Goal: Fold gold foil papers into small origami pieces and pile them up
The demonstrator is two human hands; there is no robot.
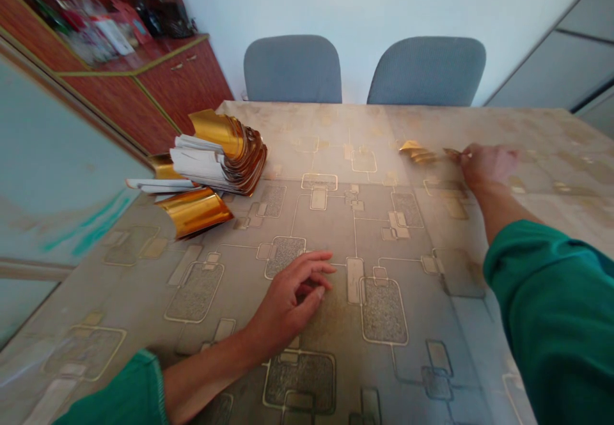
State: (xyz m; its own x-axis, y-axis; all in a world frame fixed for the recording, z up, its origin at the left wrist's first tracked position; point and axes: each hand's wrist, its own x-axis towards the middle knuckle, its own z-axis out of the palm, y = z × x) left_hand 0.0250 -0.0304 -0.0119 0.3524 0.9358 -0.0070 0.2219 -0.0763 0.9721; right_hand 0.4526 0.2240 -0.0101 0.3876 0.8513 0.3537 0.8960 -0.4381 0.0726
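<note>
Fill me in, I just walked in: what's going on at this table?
A person's right hand, stretched across the table, pinches a small coppery piece near some blurred golden material. The left hand is over the table's middle, loosely curled and apparently holding nothing. Gold and white sheets are piled at the left.

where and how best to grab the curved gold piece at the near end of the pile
Probably pinch the curved gold piece by its right-hand corner, with the left hand coming from the right: that corner juts toward it, while the pile crowds the far side.
</note>
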